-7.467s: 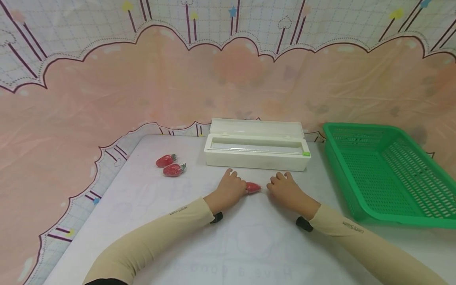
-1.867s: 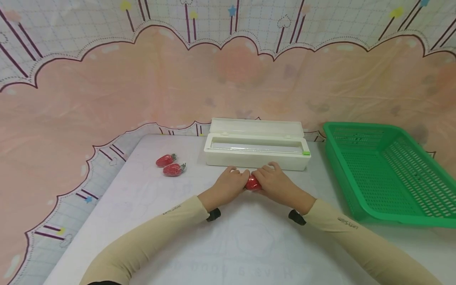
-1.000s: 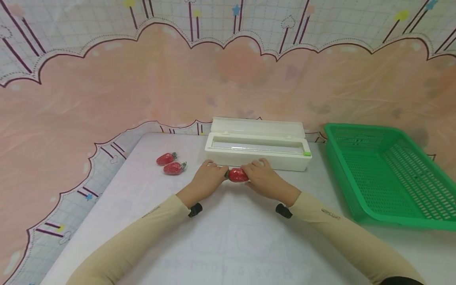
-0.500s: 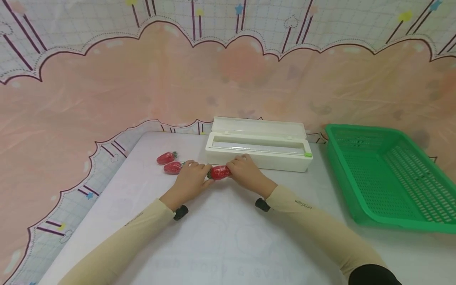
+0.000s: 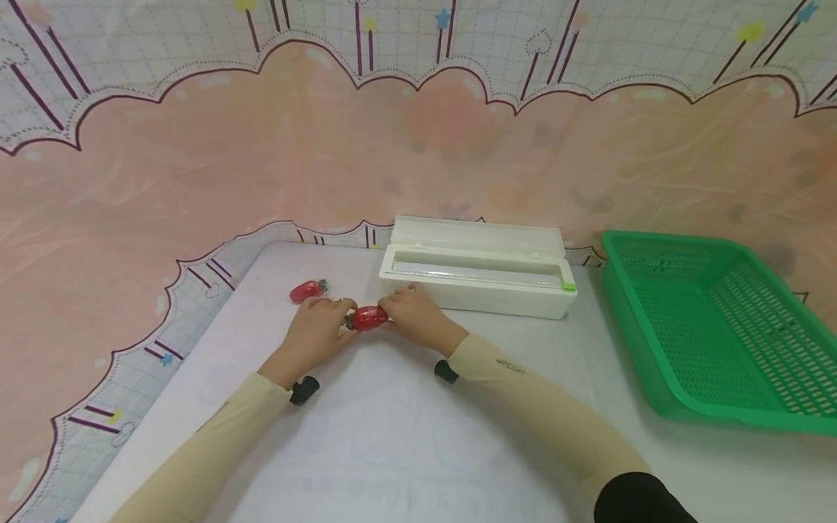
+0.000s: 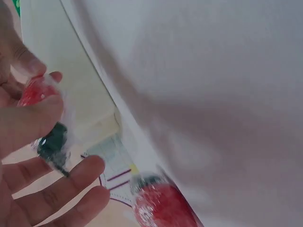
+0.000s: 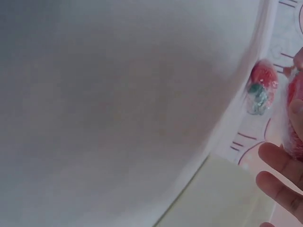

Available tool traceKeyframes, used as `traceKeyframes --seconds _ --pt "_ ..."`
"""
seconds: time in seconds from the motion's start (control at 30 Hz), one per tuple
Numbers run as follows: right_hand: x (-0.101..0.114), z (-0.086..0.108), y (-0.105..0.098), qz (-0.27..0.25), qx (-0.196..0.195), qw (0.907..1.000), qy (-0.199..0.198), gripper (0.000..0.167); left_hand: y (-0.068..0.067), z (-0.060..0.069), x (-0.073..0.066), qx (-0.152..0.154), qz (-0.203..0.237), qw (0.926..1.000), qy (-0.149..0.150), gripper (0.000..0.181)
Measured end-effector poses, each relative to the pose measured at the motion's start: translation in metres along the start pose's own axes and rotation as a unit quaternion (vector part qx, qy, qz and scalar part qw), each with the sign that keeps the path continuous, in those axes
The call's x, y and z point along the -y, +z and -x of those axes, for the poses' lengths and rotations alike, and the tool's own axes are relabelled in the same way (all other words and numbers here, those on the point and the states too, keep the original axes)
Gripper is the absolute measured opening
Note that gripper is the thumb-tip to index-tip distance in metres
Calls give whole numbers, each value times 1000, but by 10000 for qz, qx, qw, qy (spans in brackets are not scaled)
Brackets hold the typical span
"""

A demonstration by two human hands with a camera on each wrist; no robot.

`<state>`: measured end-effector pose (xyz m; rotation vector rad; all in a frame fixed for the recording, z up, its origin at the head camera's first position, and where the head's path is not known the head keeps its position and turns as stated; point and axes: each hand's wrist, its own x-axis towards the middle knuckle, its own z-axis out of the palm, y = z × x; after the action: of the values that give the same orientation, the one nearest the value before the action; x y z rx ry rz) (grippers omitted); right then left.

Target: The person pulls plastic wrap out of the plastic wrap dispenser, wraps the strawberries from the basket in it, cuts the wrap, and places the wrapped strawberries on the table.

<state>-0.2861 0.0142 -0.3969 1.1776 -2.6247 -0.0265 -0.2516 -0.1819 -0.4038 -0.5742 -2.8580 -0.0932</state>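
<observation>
Both hands hold one red strawberry [image 5: 369,317] wrapped in clear film, just above the table and left of the white box. My left hand [image 5: 315,330] grips it near the green leafy end, its thumb lying across the red body in the left wrist view. My right hand [image 5: 418,317] pinches the opposite, red end. Another film-wrapped strawberry [image 5: 308,291] lies behind the left hand; in the left wrist view a wrapped strawberry [image 6: 161,203] shows at the bottom. The second loose strawberry seen before is covered by the left hand in the head view.
A white cling film box [image 5: 477,292] stands at the back with its lid raised and a roll inside. At the right is a green plastic basket [image 5: 654,378]. A white cloth [image 5: 405,436] covers the table, and a patterned curtain [image 5: 418,167] hangs behind.
Both hands have carried the wrapped strawberry left, from in front of the box towards the loose strawberries. Earlier the hands worked at its ends near the table's middle.
</observation>
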Motion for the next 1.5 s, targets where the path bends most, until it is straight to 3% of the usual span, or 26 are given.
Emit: traceKeyframes --seconds 0.33,0.53,0.67,0.9,1.27,1.5 --pt "22 -36 15 402 650 9967 -280 23 5 13 29 626 -20 9966 -543 47" --pt "34 -52 20 379 1044 9931 -372 25 2 18 42 826 -170 9942 -661 38" --pt "41 -60 19 370 1196 9914 -386 28 -1 23 49 950 -278 9926 -699 43" --pt "46 -70 23 277 1291 9909 -271 31 -10 25 52 1189 -277 9886 -875 48" --pt "44 -65 25 416 1073 9933 -68 41 -3 26 54 1281 -119 9860 -1061 54" --pt "44 -65 23 166 1121 9935 -106 40 -7 26 51 1297 -25 9862 -1029 61"
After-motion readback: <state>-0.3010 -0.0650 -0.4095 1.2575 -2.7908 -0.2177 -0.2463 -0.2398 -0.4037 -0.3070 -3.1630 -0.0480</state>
